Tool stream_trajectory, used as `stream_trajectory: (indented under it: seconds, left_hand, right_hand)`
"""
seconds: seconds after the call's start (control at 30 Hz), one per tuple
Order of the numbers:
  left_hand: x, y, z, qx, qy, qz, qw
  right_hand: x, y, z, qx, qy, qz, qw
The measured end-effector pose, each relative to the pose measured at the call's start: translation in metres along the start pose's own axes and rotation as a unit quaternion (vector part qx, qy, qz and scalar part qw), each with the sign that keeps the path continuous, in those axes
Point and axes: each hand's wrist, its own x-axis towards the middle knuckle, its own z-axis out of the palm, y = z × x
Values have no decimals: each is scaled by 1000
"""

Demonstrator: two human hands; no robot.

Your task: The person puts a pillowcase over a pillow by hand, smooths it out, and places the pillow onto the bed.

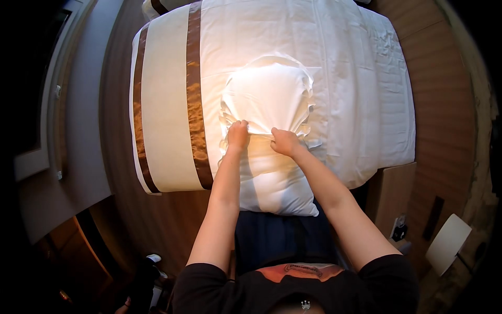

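Observation:
A white pillowcase (269,94) with a ruffled edge covers the far part of a white pillow (277,188). The pillow's near end is bare and overhangs the bed's front side, close to my body. My left hand (238,135) grips the pillowcase's opening edge on the left. On the right, my right hand (285,142) pinches the same edge, a short gap away. The fabric is drawn into folds between and beyond both hands.
The white bed (350,94) carries a cream runner with brown satin bands (194,94) on the left. A wooden nightstand (392,193) and a lampshade (448,244) are at right. Another person's shoe (153,258) shows at lower left. A grey wall unit (78,131) runs along the left.

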Motion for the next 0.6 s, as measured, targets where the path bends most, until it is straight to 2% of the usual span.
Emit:
stream_trajectory:
  seconds: [0.1,0.2,0.3,0.4,0.5,0.6]
  left_hand:
    - [-5,0,-2,-10,-20,2,1000]
    - [-10,4,-4,12,-82,6,997]
    - [-21,14,-7,-40,-103,-30,993]
    - [-33,21,-6,-83,-122,-54,988]
    - [-43,28,-15,-110,-140,-29,983]
    - [-41,45,-40,-86,-189,-28,978]
  right_hand:
    - [0,8,9,-48,-17,14,999]
    - [-3,11,19,-64,11,89,994]
    - [-12,13,23,-79,65,62,993]
    - [-13,13,21,-122,40,46,991]
    - [-11,20,22,-187,184,-57,963]
    - [-5,24,17,-191,375,-159,893]
